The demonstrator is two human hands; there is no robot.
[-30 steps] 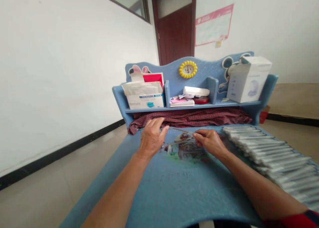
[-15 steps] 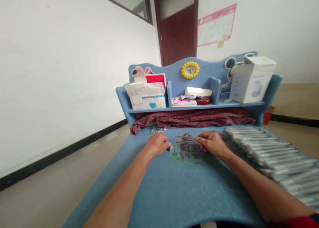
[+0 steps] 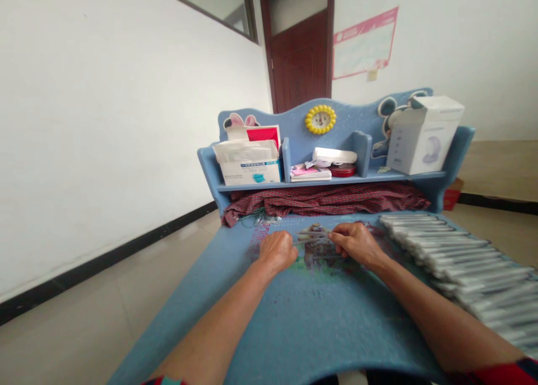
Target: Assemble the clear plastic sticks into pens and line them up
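My left hand [image 3: 277, 251] is closed in a fist over the middle of the desktop, at the left end of a thin pale rod [image 3: 309, 241]. What its fingers grip is mostly hidden behind the knuckles. Opposite it, my right hand [image 3: 355, 242] pinches the right ends of thin pale rods between thumb and fingertips. One rod spans the gap between both hands; another [image 3: 310, 233] lies just above it, pointing left. The rods look like slim pens or pen parts, but they are too blurred to tell.
Many pale pen-like sticks [image 3: 458, 261] lie stacked along the right side of the blue desk [image 3: 328, 329]. A checked cloth [image 3: 336, 199] is bunched under the shelf. Above it stand a mask box [image 3: 250, 169], a red round tin [image 3: 343, 171] and a white box [image 3: 422, 138].
My left hand has shifted right, closer to my right hand, and more of its back faces me. My right hand has barely moved and keeps its pinch.
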